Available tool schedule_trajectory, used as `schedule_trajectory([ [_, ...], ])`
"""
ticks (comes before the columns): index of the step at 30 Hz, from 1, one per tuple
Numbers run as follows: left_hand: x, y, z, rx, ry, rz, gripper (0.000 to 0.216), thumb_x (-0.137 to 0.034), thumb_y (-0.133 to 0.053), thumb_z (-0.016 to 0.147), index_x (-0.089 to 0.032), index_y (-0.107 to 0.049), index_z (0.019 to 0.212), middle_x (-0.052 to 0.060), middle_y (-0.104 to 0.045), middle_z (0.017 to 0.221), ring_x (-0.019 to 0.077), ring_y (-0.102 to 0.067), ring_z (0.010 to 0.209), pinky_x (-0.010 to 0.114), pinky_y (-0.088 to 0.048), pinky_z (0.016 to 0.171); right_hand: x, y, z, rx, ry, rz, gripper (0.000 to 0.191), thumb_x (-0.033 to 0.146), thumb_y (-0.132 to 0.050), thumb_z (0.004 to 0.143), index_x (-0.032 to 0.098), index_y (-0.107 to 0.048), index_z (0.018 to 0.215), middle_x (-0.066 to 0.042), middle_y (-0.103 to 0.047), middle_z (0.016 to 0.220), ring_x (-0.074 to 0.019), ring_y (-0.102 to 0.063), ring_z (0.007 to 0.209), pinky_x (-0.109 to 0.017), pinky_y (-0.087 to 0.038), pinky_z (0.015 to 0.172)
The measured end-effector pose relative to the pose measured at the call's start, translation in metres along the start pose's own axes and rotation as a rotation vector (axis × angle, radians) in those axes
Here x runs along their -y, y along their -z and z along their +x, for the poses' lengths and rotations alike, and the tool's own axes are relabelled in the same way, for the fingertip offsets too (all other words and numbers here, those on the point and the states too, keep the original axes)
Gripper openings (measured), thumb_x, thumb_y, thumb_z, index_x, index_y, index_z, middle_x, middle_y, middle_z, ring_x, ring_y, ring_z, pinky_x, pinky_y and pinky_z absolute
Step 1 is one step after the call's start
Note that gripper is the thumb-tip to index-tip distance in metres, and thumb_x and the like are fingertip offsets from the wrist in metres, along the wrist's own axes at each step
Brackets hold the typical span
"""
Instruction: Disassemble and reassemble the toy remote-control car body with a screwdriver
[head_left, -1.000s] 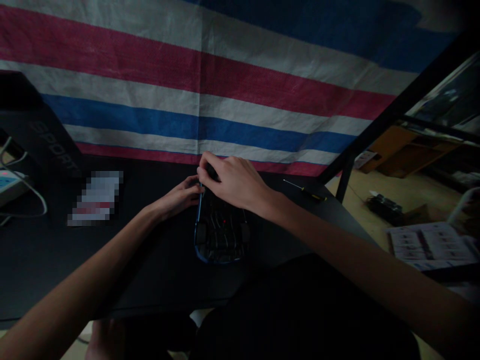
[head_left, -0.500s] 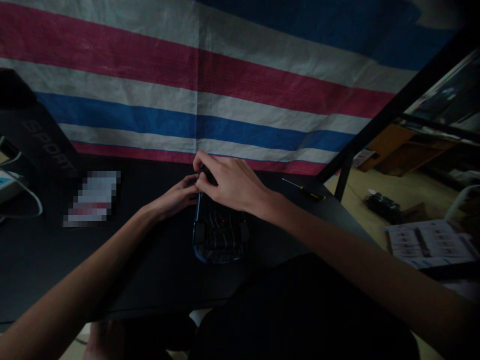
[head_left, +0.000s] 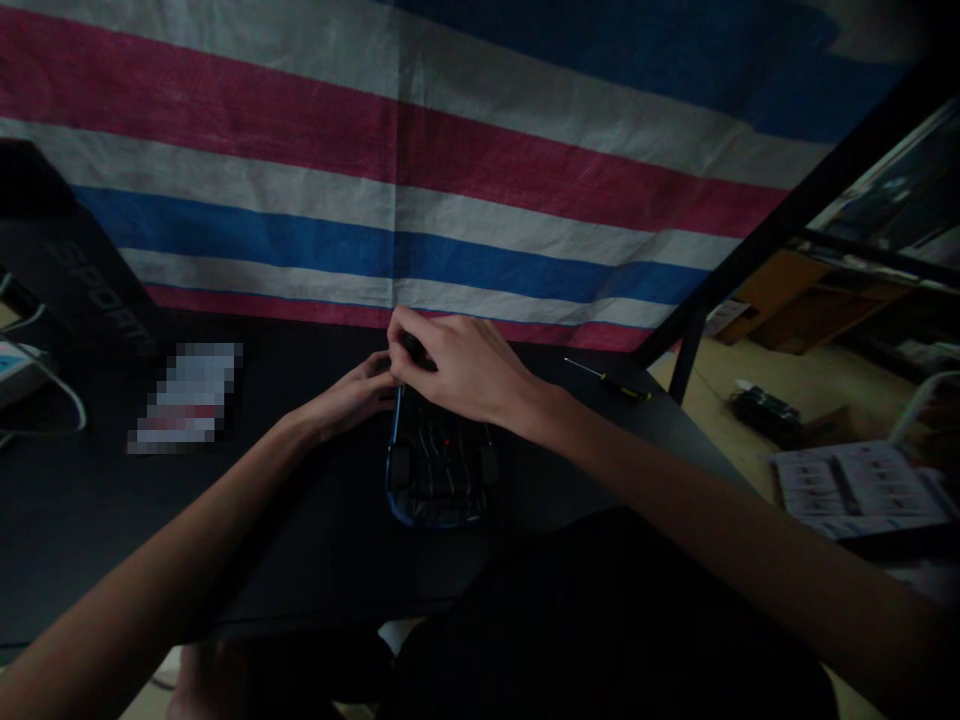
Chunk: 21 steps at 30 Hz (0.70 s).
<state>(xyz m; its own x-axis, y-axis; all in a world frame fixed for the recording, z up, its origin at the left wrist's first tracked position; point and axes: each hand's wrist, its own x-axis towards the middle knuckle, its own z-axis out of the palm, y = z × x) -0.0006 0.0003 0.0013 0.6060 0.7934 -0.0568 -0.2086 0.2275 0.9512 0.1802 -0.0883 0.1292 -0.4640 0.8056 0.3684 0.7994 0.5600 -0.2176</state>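
A blue toy car (head_left: 442,480) lies upside down on the black table, its dark underside and wheels facing up. My left hand (head_left: 360,395) holds the car's far left side, with its fingertips partly behind my right hand. Over the car's far end, my right hand (head_left: 465,365) is closed, thumb and fingers curled round a dark handle (head_left: 414,347) that looks like a screwdriver's. Most of that tool and its tip are hidden by the hand. Off to the right lies another screwdriver (head_left: 626,387) with a black and yellow handle.
A pixelated flat item (head_left: 187,398) lies left on the table (head_left: 315,560). Behind it stands a dark box (head_left: 90,270) marked SPORT, near a white power strip (head_left: 26,365) with cables. A striped sheet (head_left: 450,190) closes off the back. A black metal post (head_left: 780,210) rises at right.
The fingers of my right hand have shifted slightly round the dark handle. My left hand and the car stay in place.
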Motion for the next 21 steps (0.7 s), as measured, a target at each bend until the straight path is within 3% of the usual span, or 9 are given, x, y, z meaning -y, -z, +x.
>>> schedule_trajectory([
  [5,0.0023,0.0014,0.0014,0.007,-0.014,-0.010,0.061,-0.034,-0.085,0.085,-0.021,-0.057,0.137,0.014,-0.069,0.140,0.0332,-0.065,0.131,0.049,-0.049,0.113,0.0016,0.0002,-0.0004,-0.044,0.057,0.038,0.020,0.026,-0.048,0.100,0.020,-0.063,0.113,-0.007,-0.073,0.114,-0.0209,-0.065,0.095,-0.034,-0.042,0.077],
  [9,0.0014,0.0008,0.0008,0.010,-0.013,-0.016,0.061,-0.034,-0.087,0.084,-0.021,-0.057,0.136,0.014,-0.068,0.140,0.0324,-0.065,0.130,0.048,-0.049,0.113,0.0013,-0.0016,0.0003,-0.036,0.043,0.032,0.022,0.026,-0.048,0.101,0.020,-0.062,0.116,-0.007,-0.072,0.114,-0.0210,-0.065,0.094,-0.034,-0.043,0.077],
  [16,-0.0007,0.0001,0.0013,-0.016,0.029,-0.037,0.060,-0.026,-0.088,0.079,-0.021,-0.058,0.131,0.008,-0.076,0.115,0.0287,-0.071,0.118,0.046,-0.052,0.108,-0.0016,-0.0020,0.0023,-0.006,0.061,0.032,0.026,0.022,-0.044,0.108,0.022,-0.063,0.125,-0.004,-0.076,0.115,-0.0182,-0.069,0.096,-0.031,-0.042,0.076],
  [21,0.0003,0.0014,0.0029,0.028,0.002,-0.008,0.048,-0.029,-0.086,0.081,-0.021,-0.063,0.122,0.010,-0.077,0.119,0.0296,-0.070,0.121,0.046,-0.051,0.109,0.0015,-0.0011,0.0030,0.016,0.026,-0.006,0.025,0.033,-0.049,0.111,0.024,-0.062,0.130,-0.002,-0.077,0.100,-0.0178,-0.070,0.087,-0.030,-0.040,0.074],
])
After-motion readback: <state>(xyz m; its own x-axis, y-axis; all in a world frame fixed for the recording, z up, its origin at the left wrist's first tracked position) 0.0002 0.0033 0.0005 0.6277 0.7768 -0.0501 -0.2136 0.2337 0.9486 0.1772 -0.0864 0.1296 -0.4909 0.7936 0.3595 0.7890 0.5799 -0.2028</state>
